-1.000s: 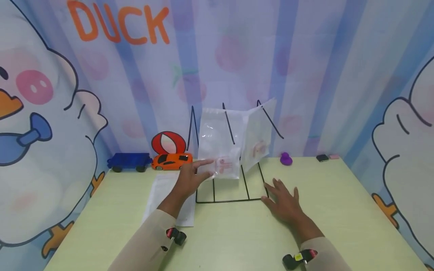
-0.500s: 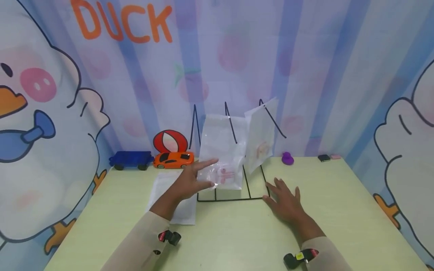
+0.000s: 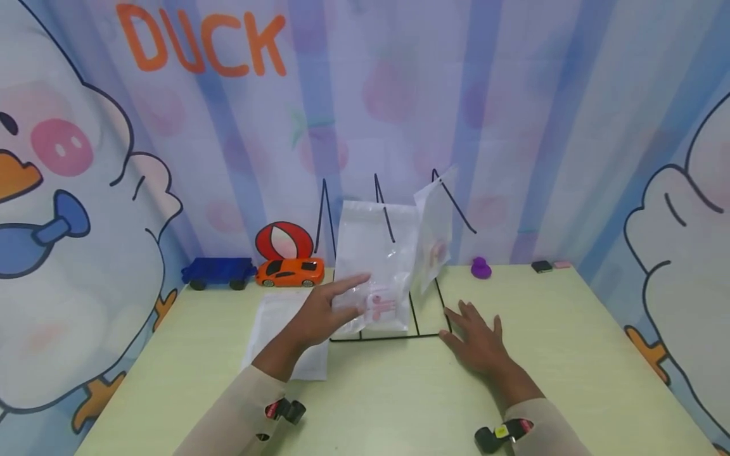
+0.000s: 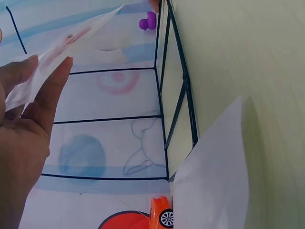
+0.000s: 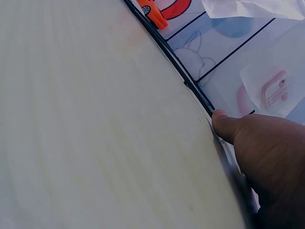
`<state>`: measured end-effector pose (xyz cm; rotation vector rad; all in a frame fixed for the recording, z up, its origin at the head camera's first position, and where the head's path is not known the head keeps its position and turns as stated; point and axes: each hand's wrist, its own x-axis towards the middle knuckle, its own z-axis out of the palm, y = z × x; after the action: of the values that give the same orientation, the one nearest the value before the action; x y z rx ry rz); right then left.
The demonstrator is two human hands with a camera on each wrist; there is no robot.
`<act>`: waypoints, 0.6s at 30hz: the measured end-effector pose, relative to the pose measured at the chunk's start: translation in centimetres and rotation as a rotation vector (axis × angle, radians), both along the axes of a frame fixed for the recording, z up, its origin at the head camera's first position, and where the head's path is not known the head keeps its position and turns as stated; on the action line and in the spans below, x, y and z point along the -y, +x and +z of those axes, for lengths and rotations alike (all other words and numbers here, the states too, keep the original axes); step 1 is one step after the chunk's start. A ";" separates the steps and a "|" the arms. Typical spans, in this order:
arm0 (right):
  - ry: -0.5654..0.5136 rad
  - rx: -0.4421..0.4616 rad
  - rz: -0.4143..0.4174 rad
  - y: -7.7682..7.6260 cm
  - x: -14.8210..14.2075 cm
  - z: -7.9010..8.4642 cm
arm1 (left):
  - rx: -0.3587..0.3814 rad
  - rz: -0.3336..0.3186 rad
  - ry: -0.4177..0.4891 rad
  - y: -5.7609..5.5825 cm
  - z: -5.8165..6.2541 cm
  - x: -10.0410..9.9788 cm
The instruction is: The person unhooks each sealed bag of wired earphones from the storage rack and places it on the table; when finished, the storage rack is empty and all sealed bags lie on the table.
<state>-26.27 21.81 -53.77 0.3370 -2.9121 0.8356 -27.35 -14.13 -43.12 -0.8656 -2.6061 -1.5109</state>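
Nearest first: from my distant seat I had the right hand (image 3: 478, 339) at the lower right of the frame, fingers fairly straight and spread, touching the right corner of the black wire display rack (image 3: 393, 337), with no curl round it that I could make out. Over at the lower left, a flat white packet (image 3: 279, 313) lay on the pale yellow-green table (image 3: 388, 392). Then the action! The left hand (image 3: 322, 313) hardly shifted, yet the white-and-clear plastic bag with a pink item inside (image 3: 371, 247) slid lower past it, dropping almost to the rack's foot. Thumb and forefinger stood apart, with no squeeze on the bag that I could see. It hung mid-frame at the slanted middle prong (image 3: 390, 228), and I judged its weight had passed from fingers to wire, though any hole was too faint to tell. Just right of it, a second, similar bag (image 3: 436, 215) hung turned at the right prong (image 3: 455, 201). Farthest back sat an orange toy car (image 3: 291, 272) and a blue toy truck (image 3: 218, 271), left, and a small purple duck-shaped toy (image 3: 481, 268), right of centre.
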 end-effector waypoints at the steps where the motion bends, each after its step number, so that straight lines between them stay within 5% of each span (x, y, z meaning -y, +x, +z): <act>1: -0.001 0.001 0.003 0.0 0.0 0.0 | 0.000 -0.004 0.006 0.2 0.0 0.0; 18: -0.006 0.002 0.002 0.1 0.1 0.0 | 0.046 0.013 0.021 3.4 -0.7 0.4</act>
<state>-26.19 21.68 -53.81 0.3385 -2.9107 0.8450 -23.98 -14.48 -43.85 -0.8199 -2.6171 -1.5702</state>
